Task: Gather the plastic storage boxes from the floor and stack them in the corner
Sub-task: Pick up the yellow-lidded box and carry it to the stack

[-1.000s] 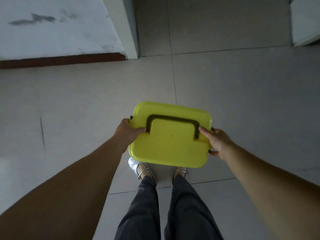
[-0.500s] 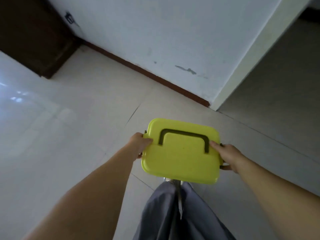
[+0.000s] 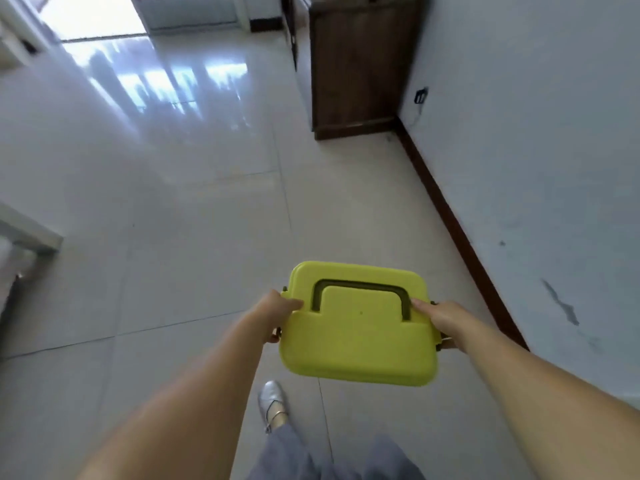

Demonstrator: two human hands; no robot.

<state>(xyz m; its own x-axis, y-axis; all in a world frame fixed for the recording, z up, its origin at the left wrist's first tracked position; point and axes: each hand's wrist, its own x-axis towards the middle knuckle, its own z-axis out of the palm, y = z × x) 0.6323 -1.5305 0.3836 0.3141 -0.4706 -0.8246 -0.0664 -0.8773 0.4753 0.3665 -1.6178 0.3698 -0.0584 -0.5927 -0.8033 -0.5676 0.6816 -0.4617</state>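
1. The yellow-green plastic storage box (image 3: 360,337) was held in the air in front of you, above the tiled floor (image 3: 194,216), with its lid facing up and its dark handle (image 3: 360,289) folded flat into the recess of the lid.
2. Your left hand (image 3: 275,315) gripped the box's left edge — the thumb lay on top of the lid beside the handle's left end, and the fingers curled under the side.
3. Your right hand (image 3: 441,318) gripped the right edge in the same way, with its thumb on the lid just beside the handle's right end and the fingers wrapped below, near a dark side latch.
4. Under the box, one silver shoe (image 3: 273,401) stood on the tiles, and grey trousers (image 3: 311,459) showed at the bottom edge.
5. To your right ran a white wall (image 3: 536,168) with a dark red-brown skirting board (image 3: 460,233) along its foot.
6. Farther ahead, a dark wooden cabinet (image 3: 353,67) stood against that wall — well apart from the box.
7. A small black socket (image 3: 420,95) sat on the wall just beside the cabinet.
8. The floor beyond shone with bright reflections from a lit doorway (image 3: 97,15) at the far end.
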